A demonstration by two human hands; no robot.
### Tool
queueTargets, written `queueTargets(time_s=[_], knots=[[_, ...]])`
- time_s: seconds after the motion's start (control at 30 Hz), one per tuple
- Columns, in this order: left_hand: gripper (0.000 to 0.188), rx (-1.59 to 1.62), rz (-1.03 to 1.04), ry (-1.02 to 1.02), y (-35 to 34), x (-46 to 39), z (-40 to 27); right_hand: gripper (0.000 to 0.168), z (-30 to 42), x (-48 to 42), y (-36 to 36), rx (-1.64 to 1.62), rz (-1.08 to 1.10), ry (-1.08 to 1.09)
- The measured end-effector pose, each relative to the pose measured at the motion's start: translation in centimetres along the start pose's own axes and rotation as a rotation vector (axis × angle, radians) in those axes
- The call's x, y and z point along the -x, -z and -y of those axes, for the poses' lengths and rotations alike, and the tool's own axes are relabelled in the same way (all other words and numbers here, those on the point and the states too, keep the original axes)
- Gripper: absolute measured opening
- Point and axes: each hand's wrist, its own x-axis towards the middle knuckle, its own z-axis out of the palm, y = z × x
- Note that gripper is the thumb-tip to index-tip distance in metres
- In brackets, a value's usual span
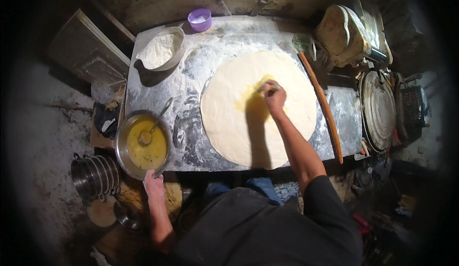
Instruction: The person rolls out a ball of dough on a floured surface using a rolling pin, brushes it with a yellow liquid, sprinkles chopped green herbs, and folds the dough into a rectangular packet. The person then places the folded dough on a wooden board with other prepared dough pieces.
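My left hand, dusted with flour, grips the near rim of a steel bowl at the table's front left corner. Yellow liquid with dark green flecks fills its bottom, and a metal ladle leans in it. Over a large round sheet of rolled-out dough, my right hand is curled around a small tool, mostly hidden by the fingers. Beneath that hand, a wet yellow smear lies on the dough's middle. My arm's shadow falls across the sheet.
A long wooden rolling pin lies right of the dough on the floured table. At the back left stand a bowl of flour and a purple tub. Round metal griddle stands beyond the right edge; several pots sit low left.
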Motion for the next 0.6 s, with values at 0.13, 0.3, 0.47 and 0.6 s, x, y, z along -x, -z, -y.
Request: queueTargets(time_s=[0.13, 0.3, 0.47, 0.6], knots=[[0.008, 0.338, -0.123, 0.196, 0.2, 1.6, -1.7, 0.014, 3.8, -0.5, -3.3, 0.227, 0.468, 0.520], [0.007, 0.388, -0.092, 0.147, 3.5, 1.5, -0.2, 0.015, 8.1, -2.8, -2.5, 0.203, 0.911, 0.687], [0.013, 0.352, -0.015, 0.127, 1.5, 0.8, -1.3, 0.022, 3.2, -11.0, -4.0, 0.257, 0.720, 0.520], [0.019, 0.425, -0.085, 0.173, 2.5, -2.2, -0.7, 0.011, -4.2, -12.9, 3.6, -0.206, 0.240, -0.056]])
